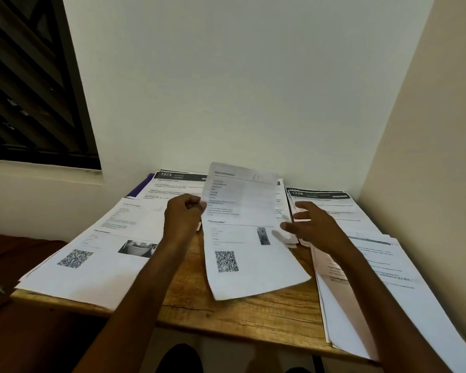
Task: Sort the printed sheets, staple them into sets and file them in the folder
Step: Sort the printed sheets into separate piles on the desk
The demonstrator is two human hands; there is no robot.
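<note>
A printed sheet with a QR code (249,232) hangs lifted over the middle of the wooden table (242,310). My left hand (183,219) pinches its left edge. My right hand (312,224) is at the sheet's right edge with fingers spread and blurred; whether it touches the paper I cannot tell. Flat on the table lie a left pile with a QR code (92,254), a back pile headed 1573 (172,184), a pile headed 1228 (331,203) and a pile at the right (374,286). A purple folder edge (140,188) shows under the back pile.
The table stands in a corner, with walls behind and at the right. A dark window (30,84) is at the upper left. A brown surface (16,265) lies left of the table. The right pile overhangs the table's front edge.
</note>
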